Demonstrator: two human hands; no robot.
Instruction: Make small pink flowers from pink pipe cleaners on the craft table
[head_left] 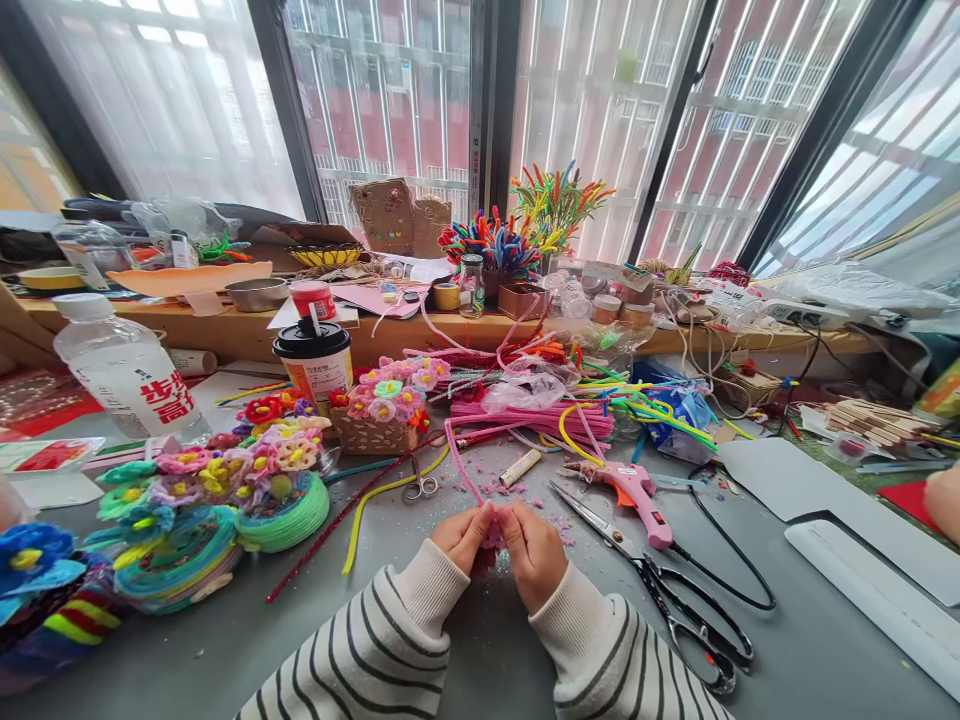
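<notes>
The left hand (461,540) and the right hand (534,555) are meeting low in the middle of the view, thumbs nearly together, both pinching narrowly on a fuzzy pink pipe cleaner (463,470). Its free length is slanting up and leftward from the fingertips, above the grey bench (315,660); the fingers are hiding much of the gripped part.

Pink fluff is lying scattered just beyond the hands, around a small pale tube (520,467). To the right, a pink glue gun (634,495) is resting on its side, its black cord looping over the surface, and large black-handled scissors (660,580) are lying just beside it. To the left, a yellow pipe cleaner (356,525) and a sparkly red stem (319,550) are stretching out near 1 pair of small scissors (420,487).

A bundle of pink pipe cleaners (540,425) is lying farther back. A woven box (375,435) is holding pink flowers near a black-lidded cup (313,360). Farther left, a bottle (131,375) is standing behind 2 round flower-filled containers, 1 green (285,520) and 1 multicoloured (176,570).
</notes>
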